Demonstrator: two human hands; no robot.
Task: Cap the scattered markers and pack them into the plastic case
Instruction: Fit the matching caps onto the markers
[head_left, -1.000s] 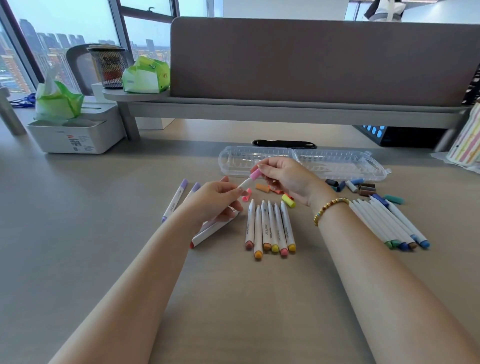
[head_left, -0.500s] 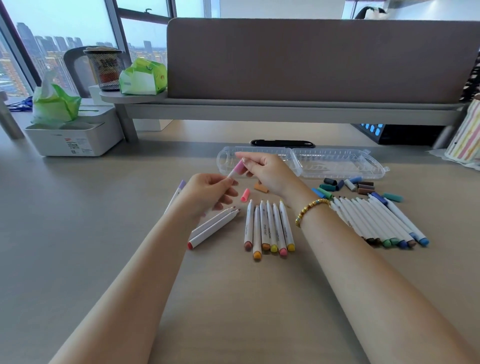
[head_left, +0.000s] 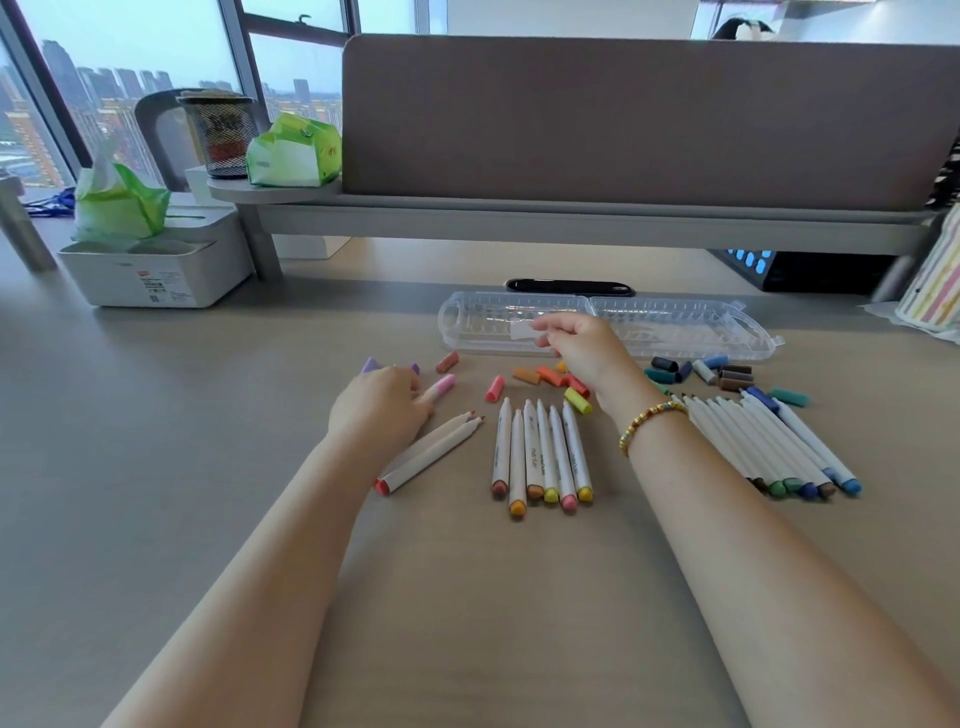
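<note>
The clear plastic case (head_left: 727, 338) lies open at the back of the desk. My left hand (head_left: 379, 410) rests low on the desk and holds a marker whose pink cap (head_left: 442, 387) sticks out past the fingers, beside two purple-capped markers (head_left: 370, 365). My right hand (head_left: 582, 353) hovers over the case's front edge, fingers loosely curled, holding nothing. Several uncapped markers (head_left: 540, 452) lie in a row in the middle. Two more uncapped markers (head_left: 431, 452) lie slanted by my left wrist. A larger uncapped group (head_left: 769, 447) lies right. Loose warm-coloured caps (head_left: 550, 376) and dark caps (head_left: 701, 371) sit before the case.
A white box (head_left: 156, 270) with a green tissue pack stands at the back left. A grey shelf riser (head_left: 571, 218) and partition close off the back. A black cable slot (head_left: 569, 287) sits behind the case. A striped item (head_left: 935, 280) leans at the far right.
My right hand has let go of the pink cap, now seated on the marker, and moved back toward the case. My left hand has lowered the capped marker to the desk at left.
</note>
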